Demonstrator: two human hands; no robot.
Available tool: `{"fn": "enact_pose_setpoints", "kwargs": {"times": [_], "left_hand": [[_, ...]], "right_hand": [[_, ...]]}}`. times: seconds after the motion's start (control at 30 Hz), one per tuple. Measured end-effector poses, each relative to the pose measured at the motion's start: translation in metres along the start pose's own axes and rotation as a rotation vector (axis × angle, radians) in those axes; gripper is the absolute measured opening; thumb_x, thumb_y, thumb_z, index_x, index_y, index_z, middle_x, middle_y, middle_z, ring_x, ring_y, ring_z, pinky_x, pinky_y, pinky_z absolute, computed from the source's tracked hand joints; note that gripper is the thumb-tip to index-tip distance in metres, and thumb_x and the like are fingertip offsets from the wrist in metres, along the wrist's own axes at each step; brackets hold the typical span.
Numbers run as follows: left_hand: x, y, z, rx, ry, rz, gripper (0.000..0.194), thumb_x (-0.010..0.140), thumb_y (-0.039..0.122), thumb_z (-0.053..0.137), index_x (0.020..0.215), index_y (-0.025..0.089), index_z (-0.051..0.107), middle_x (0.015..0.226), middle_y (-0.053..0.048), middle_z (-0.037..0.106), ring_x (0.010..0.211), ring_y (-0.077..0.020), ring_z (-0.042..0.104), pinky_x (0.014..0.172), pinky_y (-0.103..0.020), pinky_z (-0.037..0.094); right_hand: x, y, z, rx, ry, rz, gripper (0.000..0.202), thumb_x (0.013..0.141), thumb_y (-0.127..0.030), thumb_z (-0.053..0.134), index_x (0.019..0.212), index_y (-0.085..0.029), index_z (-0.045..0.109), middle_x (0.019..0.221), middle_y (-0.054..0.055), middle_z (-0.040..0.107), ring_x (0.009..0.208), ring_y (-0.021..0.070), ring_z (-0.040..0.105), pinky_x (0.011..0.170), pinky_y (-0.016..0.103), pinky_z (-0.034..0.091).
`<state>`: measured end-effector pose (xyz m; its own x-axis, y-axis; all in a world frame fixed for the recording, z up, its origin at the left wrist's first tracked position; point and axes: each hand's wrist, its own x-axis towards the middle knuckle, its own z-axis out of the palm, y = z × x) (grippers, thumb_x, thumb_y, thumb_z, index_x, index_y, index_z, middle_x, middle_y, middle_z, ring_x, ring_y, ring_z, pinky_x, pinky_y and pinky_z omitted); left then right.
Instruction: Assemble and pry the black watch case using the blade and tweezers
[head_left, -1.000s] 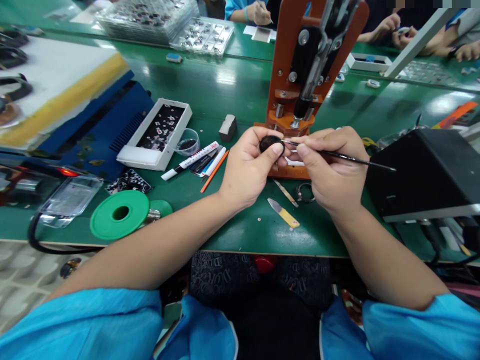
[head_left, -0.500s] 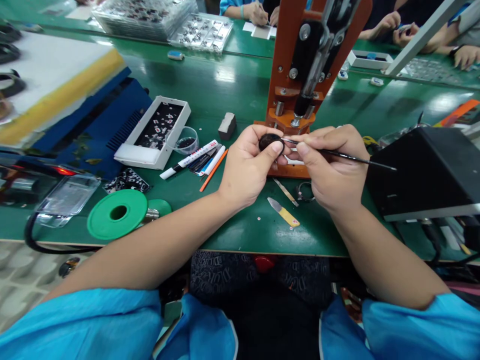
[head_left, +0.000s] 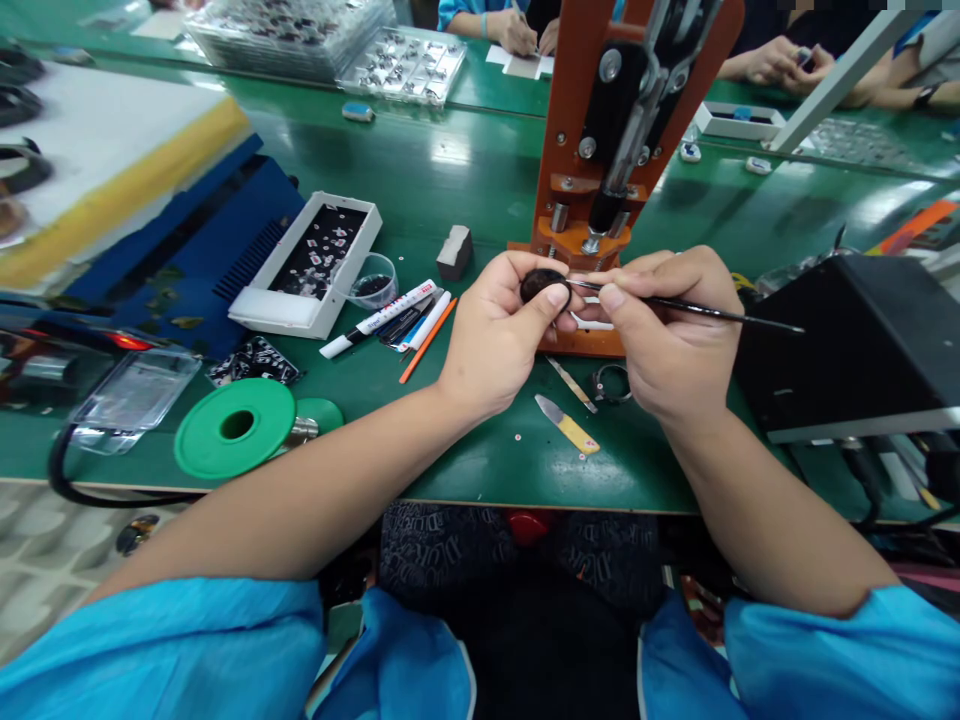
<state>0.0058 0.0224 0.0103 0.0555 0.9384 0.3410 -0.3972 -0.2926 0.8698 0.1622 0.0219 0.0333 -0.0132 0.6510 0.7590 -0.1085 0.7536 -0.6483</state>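
Pinched between the thumb and fingers of my left hand (head_left: 496, 335) is a small round black part (head_left: 538, 284) with a raised rim. My right hand (head_left: 679, 335) grips a thin brush-like tool (head_left: 705, 308) with a tapered black handle and a silvery front end. The tool's front end meets the edge of the round part; its very tip is too small to make out. Both hands are held above the bench, in front of the base of an orange lever press (head_left: 581, 180). Below them lie a yellow-handled blade (head_left: 568, 425), a narrow strip-like tool (head_left: 572, 385) and a dark ring (head_left: 611, 383).
To the left are a white box of small parts (head_left: 307, 265), a clear cup (head_left: 373, 282), several pens (head_left: 405, 315), a grey block (head_left: 454, 252) and a green spool (head_left: 236, 428). A black box (head_left: 855, 340) stands at right. Co-workers' hands (head_left: 791, 65) show across the bench.
My right hand and the tool have shifted slightly right. The round part has moved very slightly right too, still in my left hand. A co-worker's hands at the upper right have moved.
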Motion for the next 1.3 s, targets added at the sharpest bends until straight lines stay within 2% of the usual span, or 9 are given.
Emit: {"fn": "enact_pose_setpoints", "kwargs": {"times": [0.23, 0.4, 0.5, 0.63, 0.77, 0.93, 1.07, 1.2, 1.3], "left_hand": [[0.0009, -0.0019, -0.0012, -0.044, -0.040, 0.058, 0.035, 0.094, 0.042, 0.089, 0.108, 0.021, 0.065, 0.090, 0.004, 0.076, 0.072, -0.0063, 0.074, 0.066, -0.015, 0.060], [0.0013, -0.0033, -0.0028, -0.005, -0.049, 0.060, 0.040, 0.094, 0.048, 0.088, 0.110, 0.021, 0.064, 0.093, 0.003, 0.077, 0.074, -0.0073, 0.075, 0.065, -0.015, 0.060], [0.0010, -0.0025, -0.0027, -0.015, -0.050, 0.059, 0.037, 0.094, 0.045, 0.089, 0.108, 0.021, 0.064, 0.091, 0.004, 0.076, 0.073, -0.0063, 0.074, 0.065, -0.015, 0.060], [0.0009, -0.0020, -0.0024, -0.017, -0.043, 0.055, 0.038, 0.094, 0.046, 0.089, 0.110, 0.021, 0.065, 0.091, 0.003, 0.076, 0.073, -0.0066, 0.074, 0.065, -0.015, 0.060], [0.0013, -0.0022, -0.0020, -0.038, -0.060, 0.079, 0.035, 0.095, 0.042, 0.089, 0.107, 0.021, 0.065, 0.090, 0.004, 0.075, 0.073, -0.0056, 0.074, 0.066, -0.014, 0.060], [0.0013, -0.0029, -0.0024, -0.037, -0.054, 0.075, 0.034, 0.095, 0.042, 0.088, 0.109, 0.021, 0.065, 0.090, 0.004, 0.076, 0.073, -0.0059, 0.074, 0.063, -0.014, 0.059], [0.0016, -0.0033, -0.0027, -0.009, -0.055, 0.089, 0.036, 0.094, 0.044, 0.089, 0.107, 0.021, 0.065, 0.091, 0.004, 0.076, 0.073, -0.0061, 0.074, 0.066, -0.015, 0.060], [0.0018, -0.0033, -0.0020, -0.014, -0.050, 0.071, 0.035, 0.095, 0.044, 0.088, 0.109, 0.021, 0.065, 0.091, 0.004, 0.076, 0.073, -0.0061, 0.074, 0.066, -0.015, 0.061], [0.0021, -0.0025, -0.0015, -0.027, -0.055, 0.086, 0.035, 0.094, 0.043, 0.089, 0.107, 0.021, 0.065, 0.091, 0.004, 0.076, 0.073, -0.0056, 0.074, 0.067, -0.015, 0.062]], "right_hand": [[0.0000, 0.0002, 0.0000, -0.011, 0.006, 0.009, 0.019, 0.097, -0.033, 0.092, 0.096, -0.024, 0.075, 0.097, 0.000, 0.076, 0.095, 0.0218, 0.081, 0.088, 0.038, 0.072], [-0.0002, -0.0003, -0.0002, 0.005, 0.009, 0.014, 0.017, 0.097, -0.030, 0.092, 0.096, -0.024, 0.076, 0.097, 0.000, 0.076, 0.095, 0.0225, 0.081, 0.088, 0.039, 0.072], [0.0001, -0.0007, 0.0001, -0.015, 0.004, 0.017, 0.018, 0.097, -0.032, 0.092, 0.097, -0.025, 0.076, 0.099, 0.001, 0.077, 0.097, 0.0230, 0.080, 0.092, 0.042, 0.072], [0.0004, -0.0014, 0.0009, 0.003, 0.021, 0.008, 0.021, 0.097, -0.034, 0.092, 0.093, -0.025, 0.073, 0.093, -0.001, 0.074, 0.092, 0.0221, 0.080, 0.086, 0.040, 0.073], [0.0000, -0.0009, 0.0006, -0.036, 0.011, 0.028, 0.018, 0.097, -0.033, 0.091, 0.096, -0.025, 0.075, 0.099, 0.001, 0.077, 0.095, 0.0231, 0.081, 0.092, 0.043, 0.072], [-0.0001, -0.0011, -0.0005, 0.017, 0.013, 0.013, 0.015, 0.097, -0.028, 0.090, 0.095, -0.025, 0.076, 0.094, 0.000, 0.075, 0.094, 0.0226, 0.081, 0.086, 0.040, 0.073], [-0.0004, -0.0019, -0.0009, -0.014, -0.004, 0.024, 0.011, 0.097, -0.023, 0.090, 0.098, -0.024, 0.078, 0.102, 0.002, 0.077, 0.097, 0.0231, 0.081, 0.091, 0.042, 0.072], [-0.0005, -0.0014, -0.0005, 0.036, 0.012, 0.017, 0.013, 0.096, -0.025, 0.090, 0.095, -0.024, 0.077, 0.095, 0.001, 0.075, 0.096, 0.0243, 0.081, 0.089, 0.042, 0.073], [-0.0004, -0.0012, -0.0007, 0.009, -0.001, 0.014, 0.011, 0.096, -0.022, 0.090, 0.097, -0.024, 0.079, 0.099, 0.002, 0.076, 0.096, 0.0235, 0.081, 0.091, 0.042, 0.073]]}}
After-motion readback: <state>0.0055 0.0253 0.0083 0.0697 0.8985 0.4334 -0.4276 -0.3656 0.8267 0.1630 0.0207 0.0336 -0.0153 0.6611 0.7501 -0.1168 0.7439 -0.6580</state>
